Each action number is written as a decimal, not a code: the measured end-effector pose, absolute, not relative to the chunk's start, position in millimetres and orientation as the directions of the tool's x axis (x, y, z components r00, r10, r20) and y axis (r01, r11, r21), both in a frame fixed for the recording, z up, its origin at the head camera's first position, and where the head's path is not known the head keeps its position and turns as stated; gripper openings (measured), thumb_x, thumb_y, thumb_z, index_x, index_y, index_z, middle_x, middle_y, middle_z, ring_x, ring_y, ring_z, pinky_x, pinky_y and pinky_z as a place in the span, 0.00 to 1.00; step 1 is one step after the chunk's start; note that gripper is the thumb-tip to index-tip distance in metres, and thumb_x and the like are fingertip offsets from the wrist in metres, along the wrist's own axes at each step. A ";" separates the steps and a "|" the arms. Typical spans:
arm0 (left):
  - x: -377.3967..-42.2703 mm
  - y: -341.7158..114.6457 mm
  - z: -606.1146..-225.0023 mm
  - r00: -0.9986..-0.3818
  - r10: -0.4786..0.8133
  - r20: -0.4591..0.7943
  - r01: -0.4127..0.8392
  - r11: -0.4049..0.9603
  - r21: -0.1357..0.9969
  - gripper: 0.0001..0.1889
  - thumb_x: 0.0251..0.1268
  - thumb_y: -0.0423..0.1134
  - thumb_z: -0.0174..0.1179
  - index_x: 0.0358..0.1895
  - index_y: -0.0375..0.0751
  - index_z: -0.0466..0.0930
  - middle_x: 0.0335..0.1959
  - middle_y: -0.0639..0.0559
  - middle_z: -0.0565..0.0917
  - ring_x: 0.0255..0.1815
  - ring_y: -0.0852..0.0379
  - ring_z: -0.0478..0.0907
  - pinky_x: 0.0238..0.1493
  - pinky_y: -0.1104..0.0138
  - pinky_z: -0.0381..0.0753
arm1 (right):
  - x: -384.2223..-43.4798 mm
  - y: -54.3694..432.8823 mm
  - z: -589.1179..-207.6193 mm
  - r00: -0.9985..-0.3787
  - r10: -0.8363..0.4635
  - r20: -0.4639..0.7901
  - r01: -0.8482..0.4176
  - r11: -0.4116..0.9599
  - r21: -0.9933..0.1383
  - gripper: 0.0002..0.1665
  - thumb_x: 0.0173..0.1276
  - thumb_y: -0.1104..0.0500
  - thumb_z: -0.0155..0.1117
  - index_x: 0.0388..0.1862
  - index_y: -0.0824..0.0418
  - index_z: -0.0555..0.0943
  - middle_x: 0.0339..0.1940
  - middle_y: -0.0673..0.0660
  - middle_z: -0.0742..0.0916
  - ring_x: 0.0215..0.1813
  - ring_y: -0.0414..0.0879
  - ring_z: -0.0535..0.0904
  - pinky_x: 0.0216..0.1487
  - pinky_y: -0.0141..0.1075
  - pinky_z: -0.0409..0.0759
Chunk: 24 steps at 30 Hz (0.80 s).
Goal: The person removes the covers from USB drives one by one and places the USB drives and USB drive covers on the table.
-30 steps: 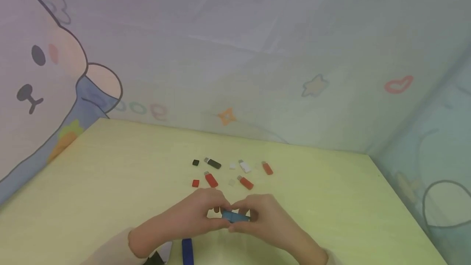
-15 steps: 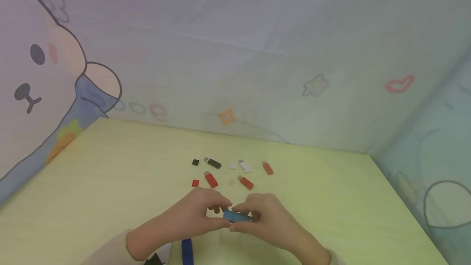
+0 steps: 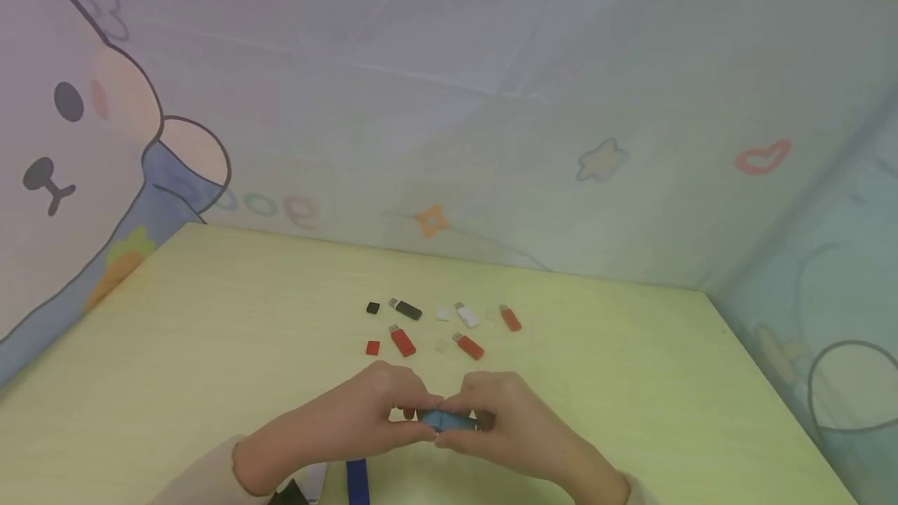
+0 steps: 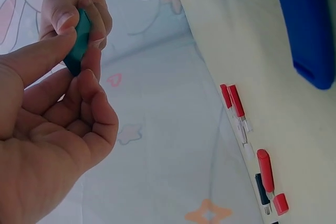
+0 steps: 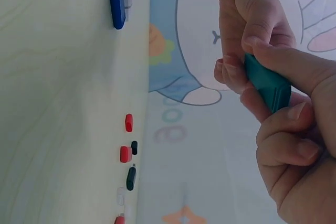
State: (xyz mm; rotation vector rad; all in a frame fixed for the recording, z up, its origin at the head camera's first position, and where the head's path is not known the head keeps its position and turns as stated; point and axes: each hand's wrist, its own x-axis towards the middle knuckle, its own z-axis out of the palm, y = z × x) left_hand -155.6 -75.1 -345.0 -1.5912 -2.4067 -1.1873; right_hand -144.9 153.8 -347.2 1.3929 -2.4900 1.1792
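Both hands meet at a small blue-green USB flash drive point(image 3: 457, 422), held out over the near part of the table. My left hand point(image 3: 361, 415) pinches one end of it between thumb and fingertips. The other end is gripped by my right hand point(image 3: 512, 421), whose fingertips come right up to those of the left. A seam runs across the drive near its middle, like the line between cap and body. In the right wrist view the drive point(image 5: 266, 82) shows a flat face and a ridged side; fingers hide its ends.
Beyond the hands lie red drives point(image 3: 403, 341), a black drive point(image 3: 407, 309) and a white drive point(image 3: 466, 315), with a red cap point(image 3: 372, 347), a black cap point(image 3: 372, 308) and pale caps. A dark blue bar point(image 3: 357, 483) lies by the left forearm. A printed cloth point(image 3: 491, 139) stands behind the table.
The hands have drawn slightly closer together around the flash drive, and the left fingertips now sit nearer the right ones. The things on the table have not moved.
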 end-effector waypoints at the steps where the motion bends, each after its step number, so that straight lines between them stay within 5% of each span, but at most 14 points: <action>1: -155.6 -75.4 -345.3 -0.471 0.781 0.410 0.799 0.182 0.573 0.10 0.61 0.34 0.65 0.46 0.39 0.87 0.29 0.60 0.85 0.31 0.74 0.74 0.32 0.76 0.78 | -145.4 154.2 -348.0 -0.576 -0.712 0.402 -0.761 0.286 -0.582 0.07 0.61 0.59 0.71 0.38 0.57 0.88 0.20 0.46 0.76 0.25 0.29 0.65 0.22 0.22 0.69; 6: -155.3 -76.2 -345.3 -0.430 0.787 0.442 0.820 0.135 0.556 0.12 0.61 0.35 0.65 0.47 0.37 0.86 0.30 0.58 0.85 0.32 0.73 0.75 0.34 0.78 0.77 | -148.5 155.7 -351.9 -0.508 -0.732 0.454 -0.809 0.224 -0.544 0.08 0.59 0.62 0.72 0.38 0.58 0.87 0.19 0.47 0.75 0.24 0.30 0.65 0.22 0.21 0.67; 24: -154.3 -78.9 -344.6 -0.386 0.795 0.469 0.832 0.080 0.549 0.12 0.63 0.35 0.63 0.48 0.35 0.85 0.28 0.57 0.84 0.31 0.72 0.74 0.32 0.79 0.76 | -147.2 156.3 -349.4 -0.490 -0.746 0.452 -0.801 0.180 -0.571 0.11 0.61 0.62 0.71 0.43 0.60 0.87 0.20 0.47 0.73 0.25 0.29 0.63 0.22 0.21 0.66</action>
